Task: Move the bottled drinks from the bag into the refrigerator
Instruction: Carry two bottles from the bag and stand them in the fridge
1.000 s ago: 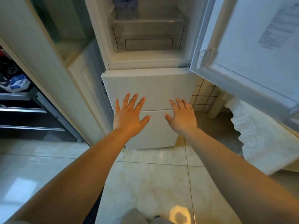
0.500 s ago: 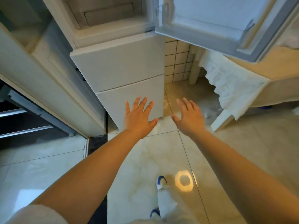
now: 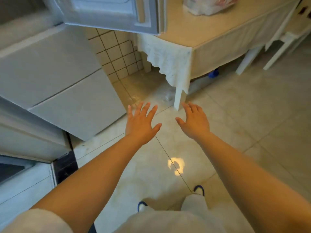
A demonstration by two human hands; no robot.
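My left hand [image 3: 141, 121] and my right hand [image 3: 195, 121] are stretched out in front of me over the floor, fingers spread and straight, holding nothing. The white refrigerator [image 3: 55, 78] stands at the left with its lower doors closed and its upper door [image 3: 114, 12] swung open above. A white and red plastic bag [image 3: 208, 5] lies on the table [image 3: 210, 29] at the top right, far from both hands. No bottles can be made out.
The table has a white lace-edged cloth [image 3: 168, 64] and white legs [image 3: 179, 100]. A white chair [image 3: 286, 42] stands at the far right. A tiled wall [image 3: 117, 52] sits between refrigerator and table. My feet in blue-trimmed shoes [image 3: 199, 190] stand on the glossy floor.
My view has swung right and down, from the refrigerator's inside to the floor and the table with the bag. Both hands stay spread and hold nothing.
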